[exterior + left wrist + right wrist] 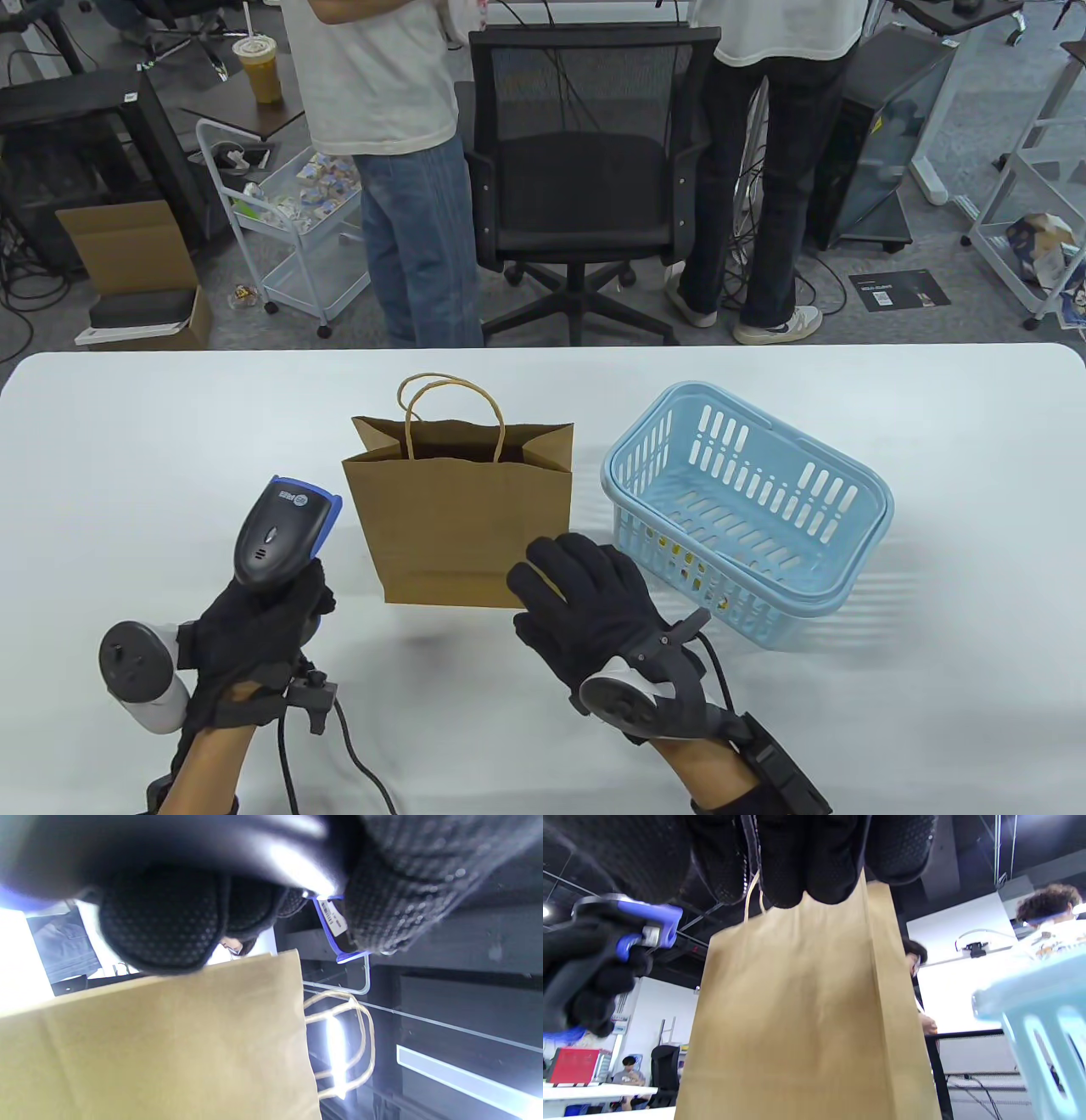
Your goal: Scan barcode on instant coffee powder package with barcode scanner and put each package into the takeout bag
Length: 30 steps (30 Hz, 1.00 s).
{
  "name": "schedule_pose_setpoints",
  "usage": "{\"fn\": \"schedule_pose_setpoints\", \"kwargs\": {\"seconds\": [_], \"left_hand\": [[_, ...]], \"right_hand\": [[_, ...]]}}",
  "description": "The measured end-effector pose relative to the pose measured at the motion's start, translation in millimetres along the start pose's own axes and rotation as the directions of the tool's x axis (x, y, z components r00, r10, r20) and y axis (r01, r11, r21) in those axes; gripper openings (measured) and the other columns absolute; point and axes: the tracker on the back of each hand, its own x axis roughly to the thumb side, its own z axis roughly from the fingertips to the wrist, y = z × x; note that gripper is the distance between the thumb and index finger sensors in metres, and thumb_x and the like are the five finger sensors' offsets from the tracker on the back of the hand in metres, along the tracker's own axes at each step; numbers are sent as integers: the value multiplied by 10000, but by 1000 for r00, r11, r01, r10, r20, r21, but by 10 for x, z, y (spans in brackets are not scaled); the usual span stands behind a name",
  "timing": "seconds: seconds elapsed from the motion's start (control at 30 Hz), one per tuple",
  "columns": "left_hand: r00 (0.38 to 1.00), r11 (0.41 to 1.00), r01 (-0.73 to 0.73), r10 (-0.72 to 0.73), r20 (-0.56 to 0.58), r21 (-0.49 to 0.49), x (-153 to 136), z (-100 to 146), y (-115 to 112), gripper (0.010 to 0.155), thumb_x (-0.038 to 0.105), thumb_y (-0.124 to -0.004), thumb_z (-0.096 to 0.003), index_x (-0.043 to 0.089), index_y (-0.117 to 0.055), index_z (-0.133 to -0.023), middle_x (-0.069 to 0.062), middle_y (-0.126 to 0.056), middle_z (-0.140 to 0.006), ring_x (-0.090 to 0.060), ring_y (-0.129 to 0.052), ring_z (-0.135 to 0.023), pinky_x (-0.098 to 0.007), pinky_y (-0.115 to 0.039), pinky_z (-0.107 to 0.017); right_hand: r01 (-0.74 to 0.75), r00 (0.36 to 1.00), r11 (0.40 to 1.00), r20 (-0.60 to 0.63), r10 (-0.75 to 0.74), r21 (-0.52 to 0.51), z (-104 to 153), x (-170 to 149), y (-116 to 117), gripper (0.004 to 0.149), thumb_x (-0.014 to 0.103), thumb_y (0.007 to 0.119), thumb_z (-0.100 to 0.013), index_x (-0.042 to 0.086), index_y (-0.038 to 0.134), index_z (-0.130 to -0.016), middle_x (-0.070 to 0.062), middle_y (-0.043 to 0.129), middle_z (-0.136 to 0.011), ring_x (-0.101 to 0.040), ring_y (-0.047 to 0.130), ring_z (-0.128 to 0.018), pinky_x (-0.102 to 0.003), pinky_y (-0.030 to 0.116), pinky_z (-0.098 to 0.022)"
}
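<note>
The left hand (254, 628) gripped the barcode scanner (280, 531) while the right hand (594, 611) lay open beside the light, crushable takeout bag (462, 518) mid-counter; no coffee package showed.

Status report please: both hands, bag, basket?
Left hand grips scanner. Right hand open, empty, beside bag. Basket empty; no package visible.

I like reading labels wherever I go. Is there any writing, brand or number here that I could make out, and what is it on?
Nothing can be read with certainty.
Barcode scanner: a small round logo on its blue head, too small to read.
White sticker on the scanner: printed lines, blurred.
Dark sheet on the floor: pale print, too small.
Takeout bag: plain, no print visible.
Basket: no label visible.
</note>
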Motion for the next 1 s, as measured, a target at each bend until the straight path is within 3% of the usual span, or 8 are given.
{"fn": "schedule_pose_setpoints", "kwargs": {"seconds": [0.17, 0.3, 0.73, 1.0], "left_hand": [[995, 995, 64, -57, 78, -80, 109, 36, -172, 661, 566, -885, -494, 191, -688, -1002, 2, -926, -738, -250, -1077, -452, -493, -835, -500], [992, 992, 79, -68, 111, -99, 148, 56, -227, 660, 568, -883, -494, 192, -690, -1001, 6, -928, -736, -248, -1078, -450, -491, -838, -497], [989, 981, 134, -124, 83, -140, 29, 80, -285, 661, 567, -885, -489, 196, -690, -999, 3, -927, -737, -254, -1076, -454, -495, -833, -503], [984, 979, 148, -132, 120, -137, 73, 88, -288, 660, 566, -886, -490, 196, -688, -1000, 3, -926, -738, -255, -1075, -455, -495, -832, -505]], "right_hand": [[59, 998, 991, 17, -61, 119, 148, 23, 123, 584, 585, 793, -475, 407, 700, -1023, -67, 725, -1130, -300, 729, -1028, -520, 670, -734], [164, 986, 975, -32, -161, 147, 171, 34, 151, 585, 582, 795, -474, 401, 706, -1022, -69, 734, -1124, -303, 739, -1021, -523, 671, -732], [201, 978, 965, -87, -189, 166, 177, -78, 194, 580, 577, 796, -472, 396, 716, -1017, -64, 770, -1101, -296, 771, -1001, -520, 689, -720], [115, 988, 987, -117, -101, 112, 169, -197, 104, 560, 520, 829, -472, 405, 715, -1008, -48, 791, -1082, -276, 801, -971, -503, 704, -708]]}}
